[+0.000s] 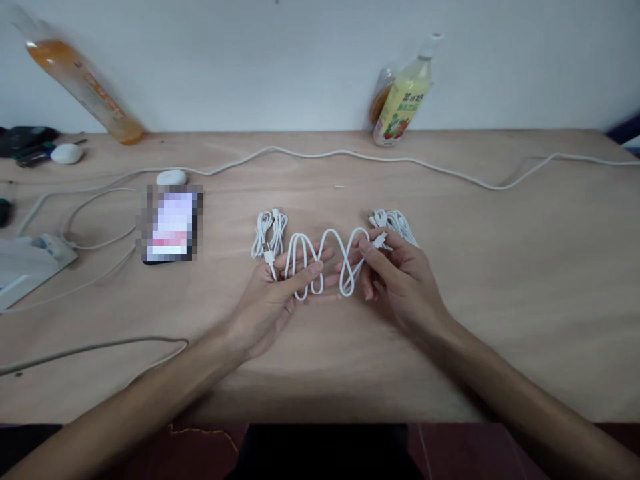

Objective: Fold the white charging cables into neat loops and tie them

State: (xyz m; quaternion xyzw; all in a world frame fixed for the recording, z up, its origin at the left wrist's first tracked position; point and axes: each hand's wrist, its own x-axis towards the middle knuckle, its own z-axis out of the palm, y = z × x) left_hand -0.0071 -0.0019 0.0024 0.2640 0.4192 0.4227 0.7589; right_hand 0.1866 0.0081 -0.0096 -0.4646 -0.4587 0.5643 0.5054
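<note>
A white USB cable (345, 259) hangs in loose zigzag loops between my two hands, over the wooden table. My left hand (280, 300) holds several of its loops under the thumb, with the fingers stretched out beneath them. One plug (270, 259) sticks up beside the base of that thumb. My right hand (400, 270) pinches the cable between thumb and fingertips, close to its other connector (380, 240). Just beyond my left hand lie two coiled white cables (261, 233). Another bunch of coiled white cables (397, 221) rests behind my right hand, which partly covers it.
A phone with a blurred screen (173, 223) lies at left, by a white case (171, 177). A long white cord (345, 153) crosses the table (525, 280). An orange drink bottle (90, 93) and a yellow one (405, 100) stand along the wall. A power strip (35, 263) sits far left.
</note>
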